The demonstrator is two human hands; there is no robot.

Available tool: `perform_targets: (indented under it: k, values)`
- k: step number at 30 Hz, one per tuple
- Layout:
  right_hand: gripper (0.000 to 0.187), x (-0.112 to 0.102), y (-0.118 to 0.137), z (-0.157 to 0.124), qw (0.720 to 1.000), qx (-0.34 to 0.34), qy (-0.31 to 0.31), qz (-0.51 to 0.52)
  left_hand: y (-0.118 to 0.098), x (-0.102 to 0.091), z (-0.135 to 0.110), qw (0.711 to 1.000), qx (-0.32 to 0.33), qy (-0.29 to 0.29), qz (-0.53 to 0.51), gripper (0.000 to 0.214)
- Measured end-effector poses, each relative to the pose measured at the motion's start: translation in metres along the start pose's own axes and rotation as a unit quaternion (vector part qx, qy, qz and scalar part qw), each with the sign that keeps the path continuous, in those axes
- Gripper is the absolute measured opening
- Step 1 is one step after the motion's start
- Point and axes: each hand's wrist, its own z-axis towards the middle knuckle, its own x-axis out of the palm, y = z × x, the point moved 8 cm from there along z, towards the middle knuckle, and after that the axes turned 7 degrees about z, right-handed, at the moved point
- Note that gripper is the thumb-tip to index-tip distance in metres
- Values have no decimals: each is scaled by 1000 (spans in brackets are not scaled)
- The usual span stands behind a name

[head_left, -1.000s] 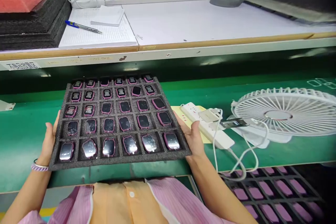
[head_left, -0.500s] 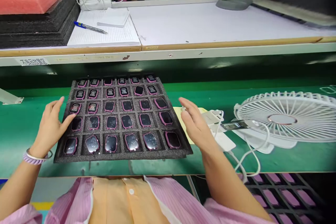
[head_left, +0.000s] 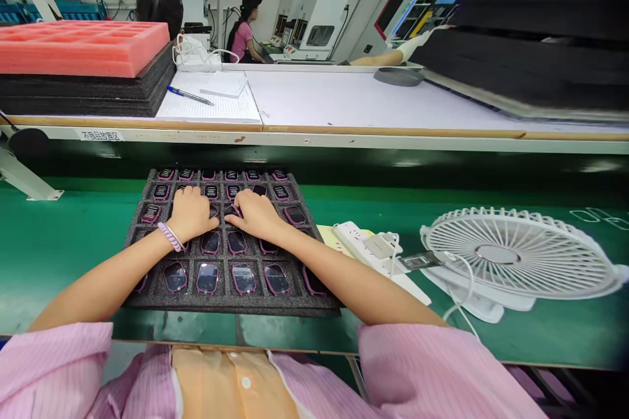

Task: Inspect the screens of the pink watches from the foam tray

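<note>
A dark grey foam tray (head_left: 230, 304) lies on the green bench, its cells holding rows of pink-rimmed smartwatches (head_left: 207, 278). Several back-row screens show white text; the front ones are dark. My left hand (head_left: 190, 215) rests over the tray's left middle, fingers curled down and thumb pointing right beside a watch; its fingertips are hidden. Just right of it, my right hand (head_left: 256, 215) has its thumb and bent forefinger around a dark-screened smartwatch (head_left: 232, 211) sitting in its cell. The remaining right fingers are mostly hidden.
Right of the tray are a white power strip (head_left: 351, 236) with cables and a white fan (head_left: 511, 255). On the shelf stand red foam (head_left: 88, 52) over black trays, a notebook with a pen (head_left: 189, 95), and a black stack (head_left: 531, 65). People sit behind.
Both hands have moved inward from the tray's sides onto the watches in its middle rows. The view has tilted up, showing more of the room behind.
</note>
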Motion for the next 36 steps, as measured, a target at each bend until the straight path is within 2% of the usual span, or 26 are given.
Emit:
perform_targets:
  k: [3, 4, 5, 6, 7, 8, 9, 10, 11, 12, 13, 14, 17, 19, 23, 30, 36]
  values:
    - [16, -7, -6, 3, 996, -2, -7, 89, 9, -16, 4, 998, 8, -4, -61, 31]
    - [15, -11, -7, 6, 992, -6, -9, 124, 11, -24, 7, 993, 13, 0, -118, 33]
    - [13, -15, -8, 9, 988, -11, -11, 153, 12, -31, 9, 979, 18, 6, -203, 37]
    - [11, -18, -9, 13, 980, -18, -12, 197, 11, -39, 11, 950, 23, 14, -310, 42]
    - [12, -22, -9, 16, 963, -26, -10, 267, 10, -45, 12, 905, 27, 24, -424, 48]
    - [18, -24, -9, 20, 932, -33, -9, 361, 9, -50, 13, 847, 29, 33, -530, 53]
    - [26, -25, -9, 23, 880, -35, -6, 474, 7, -52, 14, 789, 29, 43, -612, 55]
    - [34, -25, -10, 24, 810, -31, -3, 585, 5, -51, 14, 745, 24, 52, -665, 54]
    - [43, -22, -11, 25, 738, -24, 0, 675, 4, -47, 13, 711, 10, 60, -701, 52]
    - [48, -17, -11, 24, 677, -15, 6, 736, 4, -39, 12, 686, -9, 67, -725, 48]
    - [50, -10, -10, 23, 640, -5, 16, 768, 4, -30, 11, 670, -31, 74, -738, 45]
    - [48, -2, -9, 20, 619, 4, 28, 785, 4, -19, 9, 663, -51, 83, -742, 42]
    - [48, 21, -6, 10, 589, 26, 64, 805, 3, 7, 2, 671, -82, 111, -729, 38]
    - [54, 30, -7, 5, 583, 31, 71, 809, 3, 15, -1, 697, -83, 106, -704, 38]
    - [62, 30, -11, 2, 591, 18, 68, 804, 8, 11, -5, 772, -56, 39, -632, 44]
    - [61, 24, -9, -1, 592, -4, 64, 803, 18, 5, -6, 857, -27, -35, -513, 40]
    - [60, 17, -6, -3, 588, -19, 64, 806, 19, 1, -10, 859, -33, -60, -507, 49]
